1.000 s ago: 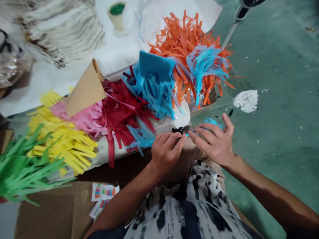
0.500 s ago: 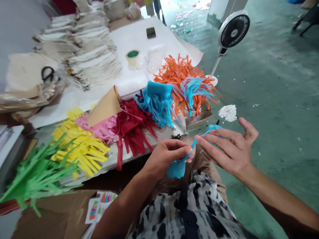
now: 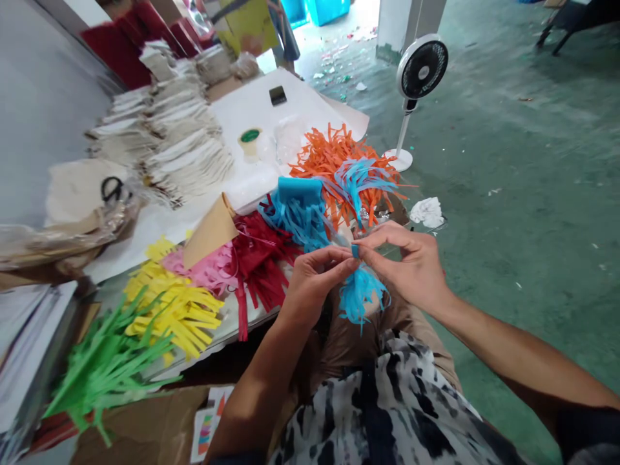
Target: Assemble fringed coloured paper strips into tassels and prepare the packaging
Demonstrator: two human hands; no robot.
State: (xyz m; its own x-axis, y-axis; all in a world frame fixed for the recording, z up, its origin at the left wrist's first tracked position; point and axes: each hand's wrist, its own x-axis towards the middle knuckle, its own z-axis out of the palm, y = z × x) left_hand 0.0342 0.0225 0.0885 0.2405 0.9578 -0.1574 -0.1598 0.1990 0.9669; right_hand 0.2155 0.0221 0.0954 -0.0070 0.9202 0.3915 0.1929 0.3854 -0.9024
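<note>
Above my lap hangs a light blue paper tassel (image 3: 361, 296), its fringe pointing down. My left hand (image 3: 322, 274) pinches its rolled top from the left. From the right, my right hand (image 3: 404, 258) pinches the same small blue top with thumb and forefinger. Beyond my hands on the table lie a blue fringed bundle (image 3: 303, 216), a dark red one (image 3: 261, 258) and an orange one (image 3: 324, 152) with pale blue strips (image 3: 361, 177) over it. Pink (image 3: 208, 271), yellow (image 3: 174, 313) and green (image 3: 113, 361) fringes lie to the left.
A tan paper cone (image 3: 210, 236) rests on the pink fringe. Stacked pale bundles (image 3: 186, 152), scissors (image 3: 112, 188), a tape roll (image 3: 250, 137) and a dark phone-like object (image 3: 278, 96) are on the table. A fan (image 3: 423, 71) stands on the floor. A person is partly visible at the back.
My right hand has closed in from spread fingers to a pinch beside my left. The blue paper now hangs as a fringe below both hands. The view has shifted slightly.
</note>
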